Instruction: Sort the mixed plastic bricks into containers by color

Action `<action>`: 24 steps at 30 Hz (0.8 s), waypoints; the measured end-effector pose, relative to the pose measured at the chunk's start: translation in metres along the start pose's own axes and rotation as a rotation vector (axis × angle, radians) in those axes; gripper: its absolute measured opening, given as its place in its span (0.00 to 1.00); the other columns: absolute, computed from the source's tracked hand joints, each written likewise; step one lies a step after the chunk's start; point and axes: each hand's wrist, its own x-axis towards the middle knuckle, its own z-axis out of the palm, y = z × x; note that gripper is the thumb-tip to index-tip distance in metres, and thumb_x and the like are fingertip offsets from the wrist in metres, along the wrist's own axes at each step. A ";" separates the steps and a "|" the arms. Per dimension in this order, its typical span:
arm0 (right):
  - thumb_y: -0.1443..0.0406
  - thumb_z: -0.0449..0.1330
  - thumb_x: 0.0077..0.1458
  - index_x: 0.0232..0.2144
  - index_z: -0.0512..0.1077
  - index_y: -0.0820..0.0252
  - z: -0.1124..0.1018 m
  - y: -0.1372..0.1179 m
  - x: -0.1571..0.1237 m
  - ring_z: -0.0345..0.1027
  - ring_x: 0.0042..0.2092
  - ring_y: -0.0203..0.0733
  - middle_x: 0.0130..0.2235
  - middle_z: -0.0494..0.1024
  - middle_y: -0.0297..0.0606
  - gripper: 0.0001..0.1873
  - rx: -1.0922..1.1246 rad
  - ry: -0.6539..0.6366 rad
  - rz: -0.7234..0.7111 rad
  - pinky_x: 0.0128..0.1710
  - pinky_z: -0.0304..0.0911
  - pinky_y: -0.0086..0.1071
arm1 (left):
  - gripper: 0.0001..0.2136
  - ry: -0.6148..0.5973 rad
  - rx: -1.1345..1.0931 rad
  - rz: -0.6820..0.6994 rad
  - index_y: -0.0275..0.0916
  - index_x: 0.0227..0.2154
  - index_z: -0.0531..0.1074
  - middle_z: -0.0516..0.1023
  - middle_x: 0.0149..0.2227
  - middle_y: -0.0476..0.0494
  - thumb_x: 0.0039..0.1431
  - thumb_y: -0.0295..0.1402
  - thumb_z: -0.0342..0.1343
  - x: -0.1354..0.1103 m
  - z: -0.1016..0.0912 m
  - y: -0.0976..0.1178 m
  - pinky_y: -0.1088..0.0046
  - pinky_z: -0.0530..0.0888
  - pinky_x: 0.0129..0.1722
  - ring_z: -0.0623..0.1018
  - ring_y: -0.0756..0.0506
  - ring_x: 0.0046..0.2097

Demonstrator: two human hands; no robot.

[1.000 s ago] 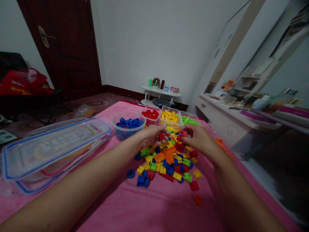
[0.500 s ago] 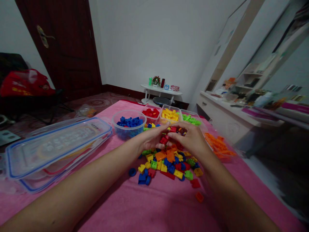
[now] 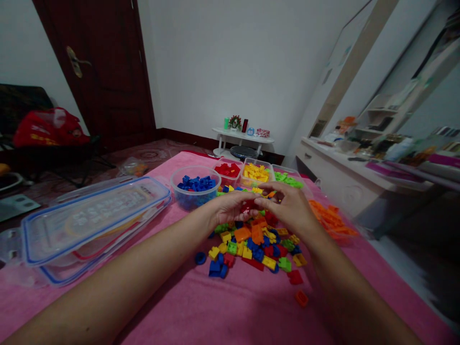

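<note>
A heap of mixed coloured plastic bricks (image 3: 257, 247) lies on the pink cloth (image 3: 223, 306). Both hands hover over its far side, fingertips almost touching. My left hand (image 3: 230, 207) is cupped around several red bricks (image 3: 247, 207). My right hand (image 3: 287, 206) has its fingers curled, pinching toward the same red bricks. Beyond the hands stand a round tub of blue bricks (image 3: 195, 184), a tub of red bricks (image 3: 227, 170), a tub of yellow bricks (image 3: 256, 171) and a tub of green bricks (image 3: 287, 179).
Stacked clear lids with blue rims (image 3: 89, 220) lie at the left. A pile of orange bricks (image 3: 332, 221) sits at the right. A white dresser (image 3: 345, 177) stands beyond the bed's right edge, a small white table (image 3: 246, 136) by the far wall, a dark door (image 3: 104, 72) at the back left.
Both hands have drawn together and lifted slightly off the heap, closing around red bricks. The camera has shifted a little to the left, bringing the orange pile into clear view.
</note>
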 end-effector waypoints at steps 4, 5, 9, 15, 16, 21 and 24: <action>0.62 0.63 0.47 0.39 0.76 0.58 -0.003 0.000 0.001 0.68 0.31 0.37 0.38 0.79 0.39 0.15 0.010 -0.017 0.010 0.30 0.62 0.31 | 0.03 0.058 0.007 0.021 0.32 0.29 0.70 0.72 0.23 0.47 0.51 0.26 0.57 0.000 -0.001 0.001 0.86 0.63 0.16 0.73 0.54 0.23; 0.62 0.62 0.47 0.39 0.76 0.58 -0.003 0.000 0.000 0.68 0.31 0.37 0.38 0.79 0.39 0.14 0.015 -0.018 0.010 0.30 0.62 0.31 | 0.03 0.057 0.014 0.020 0.32 0.28 0.70 0.72 0.23 0.47 0.51 0.27 0.57 0.000 -0.001 0.001 0.86 0.62 0.16 0.72 0.54 0.23; 0.64 0.62 0.47 0.36 0.77 0.58 -0.003 -0.003 0.000 0.70 0.33 0.39 0.37 0.79 0.38 0.12 0.000 -0.038 -0.006 0.32 0.62 0.31 | 0.04 0.044 0.031 0.038 0.33 0.29 0.70 0.72 0.24 0.46 0.51 0.29 0.58 0.001 0.000 -0.002 0.85 0.61 0.16 0.71 0.54 0.22; 0.65 0.62 0.46 0.35 0.77 0.59 -0.003 -0.007 -0.001 0.70 0.35 0.38 0.36 0.79 0.37 0.11 -0.015 -0.063 0.002 0.34 0.62 0.30 | 0.04 -0.005 0.090 0.069 0.32 0.30 0.70 0.71 0.23 0.47 0.50 0.26 0.57 0.003 -0.001 -0.004 0.85 0.61 0.16 0.70 0.55 0.22; 0.65 0.62 0.46 0.35 0.77 0.59 -0.003 -0.007 -0.001 0.70 0.35 0.38 0.36 0.79 0.37 0.10 -0.015 -0.071 0.007 0.34 0.62 0.30 | 0.04 -0.006 0.095 0.069 0.32 0.30 0.70 0.70 0.23 0.48 0.50 0.26 0.56 0.003 -0.001 -0.004 0.85 0.61 0.15 0.70 0.55 0.21; 0.66 0.61 0.47 0.32 0.77 0.58 -0.003 -0.007 0.000 0.71 0.35 0.39 0.34 0.79 0.36 0.08 -0.009 -0.095 -0.024 0.35 0.62 0.31 | 0.03 0.031 0.108 0.072 0.32 0.29 0.69 0.71 0.23 0.47 0.50 0.26 0.55 0.001 0.001 -0.003 0.85 0.62 0.16 0.70 0.55 0.21; 0.65 0.61 0.47 0.32 0.77 0.58 -0.003 -0.006 0.000 0.71 0.35 0.40 0.34 0.79 0.36 0.07 -0.015 -0.098 -0.037 0.35 0.62 0.31 | 0.04 0.050 0.127 0.075 0.33 0.29 0.69 0.72 0.25 0.46 0.49 0.27 0.57 0.000 0.001 -0.003 0.85 0.61 0.16 0.70 0.55 0.22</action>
